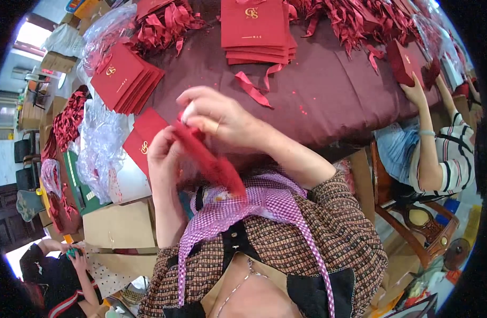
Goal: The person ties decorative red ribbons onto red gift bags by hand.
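Note:
In front of my chest, my left hand point(164, 153) grips a red gift bag point(214, 167) by its upper end. The bag is tilted, seen nearly edge-on and smeared by motion. My right hand point(214, 119) is closed at that same end, its fingertips pinching what looks like the bag's red ribbon. Something small and whitish shows at those fingertips, too unclear to name. Just left of my left hand lies a flat red bag point(144, 139) with gold print. Beyond my hands, a loose red ribbon point(252, 91) trails from a stack of red bags point(252, 26).
A dark red cloth point(328, 90) covers the table. Another stack of bags point(121, 79) and crumpled clear plastic point(100, 143) lie left, heaped ribbons point(339, 21) at the back. At right a co-worker's hand point(413, 93) holds a red bag point(402, 61); another person point(60, 275) is lower left.

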### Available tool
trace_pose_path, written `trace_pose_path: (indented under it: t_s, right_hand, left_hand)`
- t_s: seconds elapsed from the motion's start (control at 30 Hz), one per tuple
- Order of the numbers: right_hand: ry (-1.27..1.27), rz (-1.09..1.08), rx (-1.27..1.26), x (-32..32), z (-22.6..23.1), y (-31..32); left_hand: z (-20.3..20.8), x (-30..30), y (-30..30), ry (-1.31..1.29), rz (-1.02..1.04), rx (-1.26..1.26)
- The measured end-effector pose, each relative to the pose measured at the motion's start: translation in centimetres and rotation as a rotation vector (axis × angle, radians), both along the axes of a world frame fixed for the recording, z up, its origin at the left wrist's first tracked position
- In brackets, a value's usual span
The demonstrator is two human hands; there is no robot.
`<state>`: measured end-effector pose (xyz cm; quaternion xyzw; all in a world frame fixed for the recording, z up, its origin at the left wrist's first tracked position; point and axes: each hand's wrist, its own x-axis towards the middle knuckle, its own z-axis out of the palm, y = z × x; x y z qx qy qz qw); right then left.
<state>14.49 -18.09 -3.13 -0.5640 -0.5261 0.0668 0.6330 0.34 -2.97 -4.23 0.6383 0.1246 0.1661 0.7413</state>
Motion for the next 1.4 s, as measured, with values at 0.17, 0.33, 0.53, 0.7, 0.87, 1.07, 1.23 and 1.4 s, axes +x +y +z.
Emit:
trace_pose_path:
  t_s: [0.17, 0.33, 0.53, 0.7, 0.87, 1.07, 1.23, 1.4]
  right_hand:
    - [-0.322, -0.409, -0.214, 3.2, -1.8, -4.4]
    - [-0.490, -0.463, -0.697, 4.1, -3.5, -10.2]
    - [-0.516, -0.445, -0.738, 3.6, -3.4, -12.4]
    - [-0.489, -0.421, -0.780, 3.6, -2.8, -12.7]
    - [-0.099, -0.433, -0.436, 3.3, -2.2, -12.0]
    - [0.584, -0.134, -0.197, 2.2, -1.3, -8.5]
    - [0.430, -0.061, -0.277, 0.4, -0.7, -4.3]
    - [0.514, -0.039, -0.342, -0.5, -1.6, -2.2]
  left_hand:
    - [0.3, 0.5, 2.1, -0.044, 0.126, -0.104]
    - [0.2, 0.7, 2.2, 0.070, 0.210, -0.101]
    - [-0.3, 1.7, 1.6, 0.101, 0.126, -0.076]
    - [0.6, 1.7, 0.9, 0.120, 0.111, -0.121]
    - [0.4, 1.6, 1.1, 0.133, 0.128, -0.065]
    - [0.1, 2.2, 0.4, 0.158, 0.129, 0.030]
    - [-0.9, 2.1, 0.4, 0.187, 0.097, 0.161]
    - [-0.6, 2.2, -0.6, 0.208, 0.109, 0.184]
